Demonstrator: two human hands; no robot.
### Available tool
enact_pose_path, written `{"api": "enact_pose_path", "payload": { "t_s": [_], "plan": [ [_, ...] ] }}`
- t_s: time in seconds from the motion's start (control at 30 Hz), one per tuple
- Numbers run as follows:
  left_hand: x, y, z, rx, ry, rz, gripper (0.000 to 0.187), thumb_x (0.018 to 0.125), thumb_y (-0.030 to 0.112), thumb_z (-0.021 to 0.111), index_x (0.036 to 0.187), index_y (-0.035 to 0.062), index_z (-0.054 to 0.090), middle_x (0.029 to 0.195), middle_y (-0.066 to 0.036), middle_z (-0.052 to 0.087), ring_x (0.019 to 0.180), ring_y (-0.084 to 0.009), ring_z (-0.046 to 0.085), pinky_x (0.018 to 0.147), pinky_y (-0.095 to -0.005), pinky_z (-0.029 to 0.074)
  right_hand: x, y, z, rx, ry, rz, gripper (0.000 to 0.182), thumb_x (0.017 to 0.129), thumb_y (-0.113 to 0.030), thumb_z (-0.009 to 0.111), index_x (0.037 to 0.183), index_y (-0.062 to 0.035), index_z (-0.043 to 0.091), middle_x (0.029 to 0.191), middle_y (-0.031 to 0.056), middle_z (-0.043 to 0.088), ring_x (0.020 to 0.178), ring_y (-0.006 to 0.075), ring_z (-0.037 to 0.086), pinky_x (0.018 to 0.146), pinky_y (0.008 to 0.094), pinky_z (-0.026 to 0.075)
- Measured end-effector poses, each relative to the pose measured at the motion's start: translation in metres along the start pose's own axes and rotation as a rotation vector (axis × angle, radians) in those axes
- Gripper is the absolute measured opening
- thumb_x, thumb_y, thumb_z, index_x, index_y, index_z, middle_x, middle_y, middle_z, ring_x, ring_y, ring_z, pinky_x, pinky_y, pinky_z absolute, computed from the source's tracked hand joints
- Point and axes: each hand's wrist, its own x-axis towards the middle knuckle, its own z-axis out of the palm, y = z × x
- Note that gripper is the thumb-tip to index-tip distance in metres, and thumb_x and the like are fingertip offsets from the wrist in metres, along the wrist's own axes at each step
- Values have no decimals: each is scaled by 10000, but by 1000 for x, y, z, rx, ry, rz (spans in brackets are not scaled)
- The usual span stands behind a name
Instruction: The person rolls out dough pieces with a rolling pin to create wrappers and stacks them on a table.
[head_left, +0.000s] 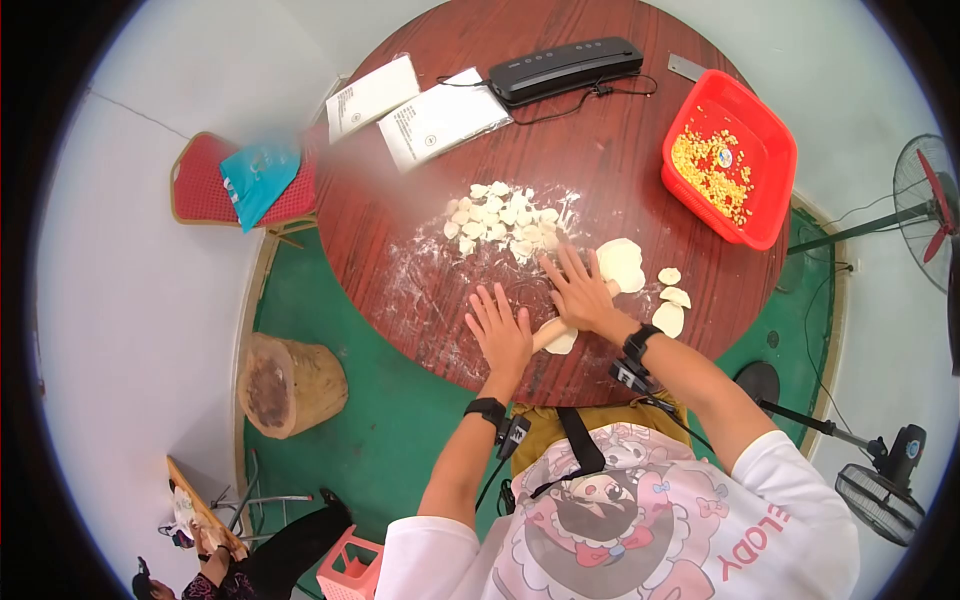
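Note:
A wooden rolling pin [549, 334] lies slantwise near the front edge of the round table, over a flat piece of dough [563, 344]. My left hand [501, 330] rests at the pin's left end, fingers spread. Toward the pin's other end, my right hand [581, 293] lies flat on it with its fingers apart. Beyond my hands is a floury heap of small dough pieces [495, 218]. A large rolled dough sheet [621, 265] sits just right of my right hand, and smaller dough rounds [669, 318] lie farther right.
A red basket [780, 180] with yellow bits stands at the right of the table [380, 290]. At the back are a black machine [567, 70] with a cord and white packets [440, 125]. Fans stand at the right; another person [290, 550] is at lower left.

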Motion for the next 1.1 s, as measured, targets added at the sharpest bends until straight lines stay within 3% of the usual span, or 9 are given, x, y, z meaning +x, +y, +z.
{"api": "enact_pose_path", "payload": {
  "t_s": [0.23,0.37,0.43,0.63,1.1],
  "plan": [
    [-27,6,-2,-47,-149,190,593,916,339,401,1392,16,257,1437,-236,213,1334,-401,170,1055,-550,101,-51,-2,-2,24,10,54,590,871,-321,462,1385,-81,298,1423,221,254,1322,353,232,1035,582,138],
    [-11,2,0,-24,-88,183,598,898,341,433,1385,26,286,1427,-235,243,1326,-387,214,1040,-554,157,-35,-3,-1,-1,31,71,587,874,-318,458,1384,-78,296,1423,216,258,1322,348,234,1045,563,137],
    [3,-2,1,-73,-71,111,580,922,327,387,1393,16,254,1435,-233,222,1342,-394,154,1057,-552,86,-19,-1,0,-14,38,72,585,877,-318,454,1385,-77,294,1424,213,259,1323,343,235,1049,555,136],
    [33,-14,9,-74,28,70,554,928,312,376,1390,28,260,1442,-226,210,1350,-387,136,1063,-544,76,17,5,4,19,90,61,579,886,-335,436,1377,-62,298,1430,203,254,1329,331,231,1062,537,124],
    [-39,14,-3,-60,-231,109,600,924,366,368,1389,6,248,1440,-249,188,1346,-409,120,1049,-571,73,-53,0,-7,43,-22,19,665,863,-411,465,1387,-48,277,1434,216,232,1327,356,224,1048,569,115]
  ]
}}
